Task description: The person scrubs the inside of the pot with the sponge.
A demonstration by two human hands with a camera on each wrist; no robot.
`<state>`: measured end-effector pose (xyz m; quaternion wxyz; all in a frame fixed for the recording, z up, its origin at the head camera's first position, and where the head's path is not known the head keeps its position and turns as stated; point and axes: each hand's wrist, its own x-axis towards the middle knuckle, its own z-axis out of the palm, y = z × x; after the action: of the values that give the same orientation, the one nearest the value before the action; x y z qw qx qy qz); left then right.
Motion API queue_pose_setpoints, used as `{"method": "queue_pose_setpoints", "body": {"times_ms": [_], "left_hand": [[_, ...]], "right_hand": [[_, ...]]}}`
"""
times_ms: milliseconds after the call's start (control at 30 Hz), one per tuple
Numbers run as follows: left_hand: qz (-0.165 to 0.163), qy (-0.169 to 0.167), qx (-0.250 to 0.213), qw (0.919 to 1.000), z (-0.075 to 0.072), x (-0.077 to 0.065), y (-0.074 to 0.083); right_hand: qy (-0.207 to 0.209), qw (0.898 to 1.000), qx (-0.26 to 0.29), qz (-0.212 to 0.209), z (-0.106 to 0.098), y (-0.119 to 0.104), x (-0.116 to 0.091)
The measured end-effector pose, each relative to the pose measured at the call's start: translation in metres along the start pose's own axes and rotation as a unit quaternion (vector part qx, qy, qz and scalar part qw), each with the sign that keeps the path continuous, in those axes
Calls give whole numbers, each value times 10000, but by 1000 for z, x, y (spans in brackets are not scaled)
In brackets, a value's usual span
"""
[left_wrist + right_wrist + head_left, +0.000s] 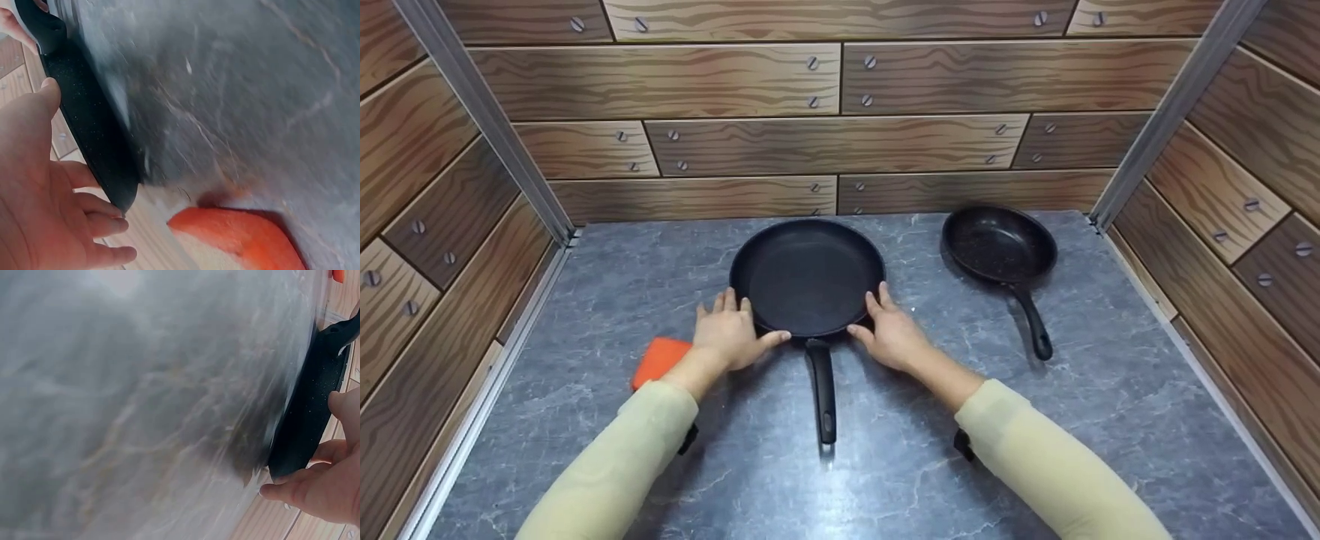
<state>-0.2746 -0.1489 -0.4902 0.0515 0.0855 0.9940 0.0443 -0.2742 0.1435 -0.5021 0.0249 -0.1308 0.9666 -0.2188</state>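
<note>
A large black frying pan lies on the grey marbled tabletop, its handle pointing toward me. At the pan's left rim is my left hand, thumb and fingers spread and fairly straight. My right hand touches the near right rim in much the same way. From the left wrist view, the left thumb meets the rim of the pan and the other fingers lie along its side. The right wrist view has the right thumb on the rim of the pan, fingers by its side.
To the right stands a smaller dark frying pan, its handle also toward me. An orange flat object lies beside my left wrist, partly hidden by it; its kind is unclear. Wood-patterned walls enclose the tabletop at the back and sides.
</note>
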Motion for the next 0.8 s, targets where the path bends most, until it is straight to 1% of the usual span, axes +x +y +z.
{"method": "queue_pose_setpoints", "body": {"times_ms": [233,500,800], "left_hand": [[-91,-24,-3,10000,-3,3,-14],[-191,-98,-157,9996,-3,6,-34],[-107,-135,-187,9997,-6,9,-54]], "right_hand": [[-110,9999,-35,-14,2,-9,16],[-310,9995,-89,-42,9,-22,29],[-431,9989,-120,-164,13,-33,39]]}}
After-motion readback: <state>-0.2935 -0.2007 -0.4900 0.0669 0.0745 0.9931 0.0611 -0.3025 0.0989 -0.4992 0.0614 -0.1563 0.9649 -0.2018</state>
